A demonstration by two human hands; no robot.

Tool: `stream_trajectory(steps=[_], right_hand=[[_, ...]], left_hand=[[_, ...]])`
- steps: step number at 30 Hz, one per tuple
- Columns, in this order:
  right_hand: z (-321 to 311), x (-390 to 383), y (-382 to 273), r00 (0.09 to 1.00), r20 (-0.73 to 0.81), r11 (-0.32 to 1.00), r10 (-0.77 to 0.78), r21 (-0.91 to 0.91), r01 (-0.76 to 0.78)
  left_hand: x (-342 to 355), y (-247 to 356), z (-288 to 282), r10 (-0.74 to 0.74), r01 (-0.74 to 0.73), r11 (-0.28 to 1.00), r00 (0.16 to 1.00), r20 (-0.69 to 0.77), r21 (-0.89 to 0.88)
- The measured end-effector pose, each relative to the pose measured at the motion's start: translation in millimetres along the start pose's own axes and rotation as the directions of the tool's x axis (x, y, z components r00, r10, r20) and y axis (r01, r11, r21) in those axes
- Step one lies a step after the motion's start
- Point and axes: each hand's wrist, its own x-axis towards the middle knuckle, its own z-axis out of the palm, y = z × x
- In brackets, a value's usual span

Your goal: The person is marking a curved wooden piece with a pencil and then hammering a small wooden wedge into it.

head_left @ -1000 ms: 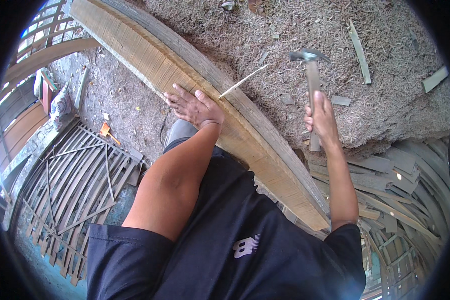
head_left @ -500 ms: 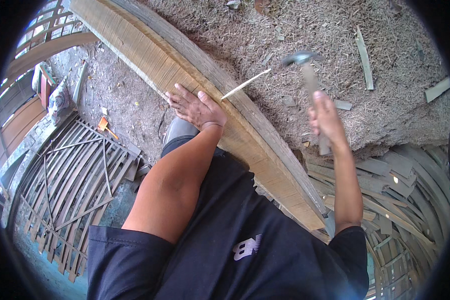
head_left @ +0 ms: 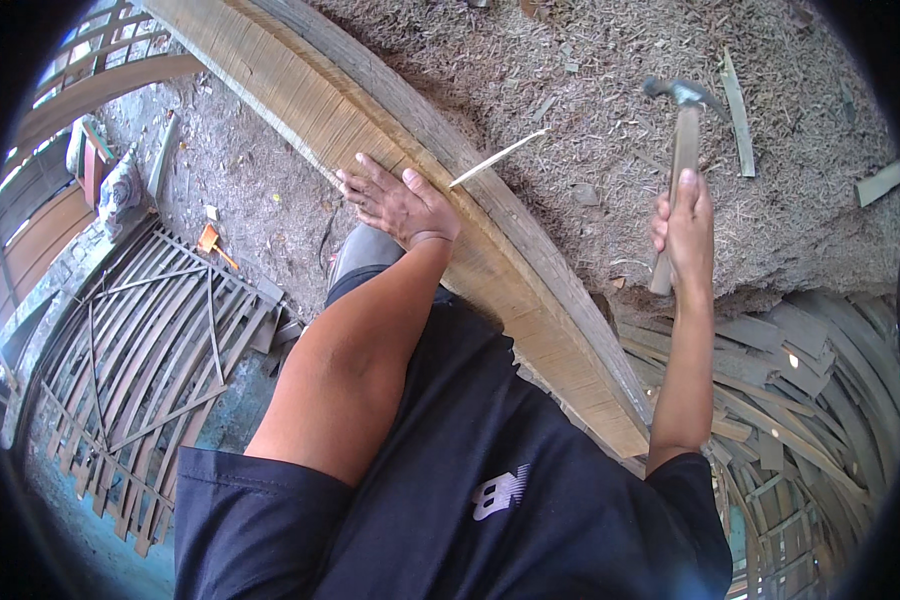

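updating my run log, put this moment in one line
left grip: spread on wooden beam | right grip: closed around hammer, clear of beam | pale wood sliver: one end at beam

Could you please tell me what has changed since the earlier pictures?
The right hand has moved right, carrying the hammer, whose head end now leans right instead of left. Nothing was taken hold of or let go. The left hand still rests on the plank, and the thin wood sliver still juts out near that hand.
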Motion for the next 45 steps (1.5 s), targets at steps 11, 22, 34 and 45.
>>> stream_trajectory(steps=[11,22,34,45], right_hand=[[9,0,26,0.985,0.154,0.982,0.072,-0.185,-0.043],[38,-6,25,0.944,0.318,0.881,-0.082,-0.42,0.218],[21,30,17,0.959,0.251,0.99,0.132,-0.082,-0.115],[6,61,17,0.933,0.264,0.968,0.246,-0.014,-0.251]], left_hand=[[1,-1,-1,0.022,-0.022,1.0,1.0,-0.014,-0.009],[2,1,-1,-0.012,0.013,1.0,1.0,-0.003,0.008],[1,0,0,0.019,-0.019,1.0,1.0,-0.013,0.004],[3,-2,2,0.033,-0.033,0.999,0.999,-0.044,-0.021]])
